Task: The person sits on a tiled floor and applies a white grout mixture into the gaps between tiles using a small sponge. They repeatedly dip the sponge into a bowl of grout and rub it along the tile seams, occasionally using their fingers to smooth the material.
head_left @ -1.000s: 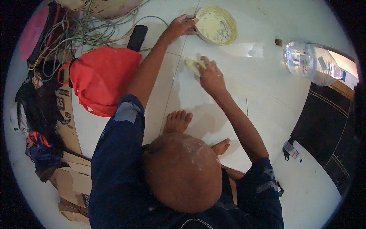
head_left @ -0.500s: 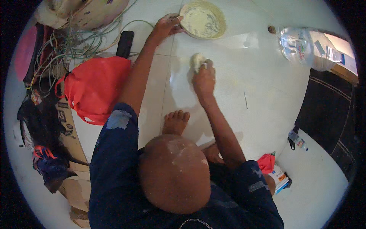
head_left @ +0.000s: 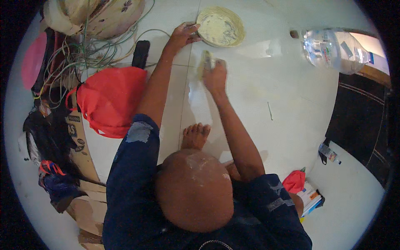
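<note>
My left hand (head_left: 185,35) grips the left rim of a shallow round bowl (head_left: 227,39), which is coated inside with pale yellow paste or powder. The bowl is at the far side of the tiled floor. Nearer to me, my right hand (head_left: 216,75) is closed on a pale yellow-smeared oblong thing (head_left: 205,62), seen nearly edge-on. Whether that is a brush, a sponge or a scraper I cannot tell. It sits just below the bowl and apart from it. My fingers partly cover it.
A red cloth bag (head_left: 112,98) lies left of my left arm, with a black oblong object (head_left: 141,54) behind it. Tangled cables (head_left: 89,54) spread at the far left. On the right are a large clear water bottle (head_left: 329,50) and a thin stick (head_left: 270,111).
My right hand has shifted a little left, and the pale thing in it has tilted onto its edge. My left hand keeps its hold on the bowl's rim.
</note>
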The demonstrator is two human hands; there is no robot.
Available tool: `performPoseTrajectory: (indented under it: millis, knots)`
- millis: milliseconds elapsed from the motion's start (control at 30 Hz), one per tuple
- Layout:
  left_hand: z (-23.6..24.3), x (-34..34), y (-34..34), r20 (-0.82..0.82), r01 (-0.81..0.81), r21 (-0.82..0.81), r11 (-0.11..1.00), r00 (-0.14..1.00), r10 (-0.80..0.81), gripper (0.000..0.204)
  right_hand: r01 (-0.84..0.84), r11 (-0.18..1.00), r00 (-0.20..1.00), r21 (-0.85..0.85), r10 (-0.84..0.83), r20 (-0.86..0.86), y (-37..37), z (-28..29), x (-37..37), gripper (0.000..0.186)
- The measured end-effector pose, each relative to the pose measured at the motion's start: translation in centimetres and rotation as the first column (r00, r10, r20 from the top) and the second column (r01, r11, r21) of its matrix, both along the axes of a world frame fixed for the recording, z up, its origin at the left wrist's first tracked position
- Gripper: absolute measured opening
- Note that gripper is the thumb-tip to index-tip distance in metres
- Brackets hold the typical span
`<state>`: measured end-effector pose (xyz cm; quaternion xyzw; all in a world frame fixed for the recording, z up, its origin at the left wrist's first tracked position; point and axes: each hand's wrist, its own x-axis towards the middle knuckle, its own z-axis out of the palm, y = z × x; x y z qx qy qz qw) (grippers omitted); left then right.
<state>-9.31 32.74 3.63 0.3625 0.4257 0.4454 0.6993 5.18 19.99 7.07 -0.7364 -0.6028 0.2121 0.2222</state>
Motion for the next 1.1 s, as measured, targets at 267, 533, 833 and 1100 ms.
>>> performPoseTrajectory:
  millis: [267,533,833,1100]
  knots:
    - [0.0,-0.3,-0.3,0.121,-0.040,-0.025,0.999,0.992,0.042,0.051,0.038,0.999,0.962,-0.008,-0.034,0.271,-4.9,2.3,10.3,0.037]
    - [-1.3,-0.5,-0.1,0.001,0.038,0.160,0.986,0.999,-0.039,0.050,0.077,0.996,0.979,-0.045,-0.067,0.192,-7.6,1.1,6.0,0.033]
    - [0.8,0.5,-0.3,0.078,0.000,-0.065,0.998,0.997,0.005,0.050,0.014,0.994,0.995,-0.107,-0.004,0.097,-6.8,1.4,-1.5,0.036]
    - [1.3,0.2,-0.3,0.059,-0.021,-0.086,0.996,0.998,0.026,0.048,-0.052,0.983,0.998,0.176,0.059,-0.032,-3.1,1.3,2.8,0.034]
